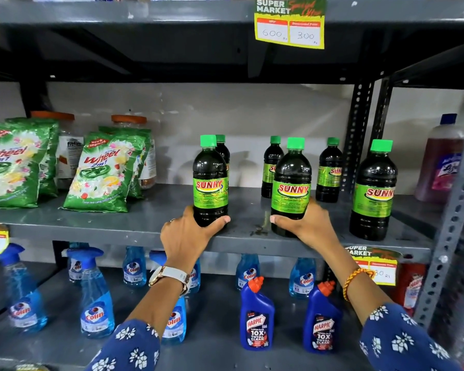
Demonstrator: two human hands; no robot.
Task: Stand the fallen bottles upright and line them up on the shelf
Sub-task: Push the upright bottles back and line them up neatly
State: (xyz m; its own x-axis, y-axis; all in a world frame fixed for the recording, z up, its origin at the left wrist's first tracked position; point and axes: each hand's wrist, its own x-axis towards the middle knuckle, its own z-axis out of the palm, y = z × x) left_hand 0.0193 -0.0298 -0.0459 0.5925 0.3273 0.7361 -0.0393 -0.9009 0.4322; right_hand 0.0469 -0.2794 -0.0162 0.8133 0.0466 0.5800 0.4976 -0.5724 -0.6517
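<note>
Bottles of dark liquid with green caps and green SUNNY labels stand on the middle shelf [118,223] of a grey steel rack, six counted, all upright. Three stand along the front edge: the left front bottle [210,180], the centre front bottle [291,187] and the right front bottle [373,191] near the perforated upright [358,135]. Three more stand toward the back edge: one [223,151] directly behind the left front bottle, one [271,167] and one [330,170] further right.

The shelf surface is painted grey metal, scuffed, with a pale wall behind. A yellow price card [289,24] hangs from the shelf above.

Toward the left end of the middle shelf lean green Wheel detergent packs [102,172], at least two, with two orange-lidded jars [129,121] behind. A pink bottle [439,162] stands beyond the upright in the next bay.

On the lower shelf [212,333]: blue Colin spray bottles [95,298], at least seven, and two Harpic bottles [256,317].

The left hand [190,231] is wrapped round the base of the left front bottle, thumb across the front. The right hand [303,223] is likewise closed round the base of the centre front bottle
</note>
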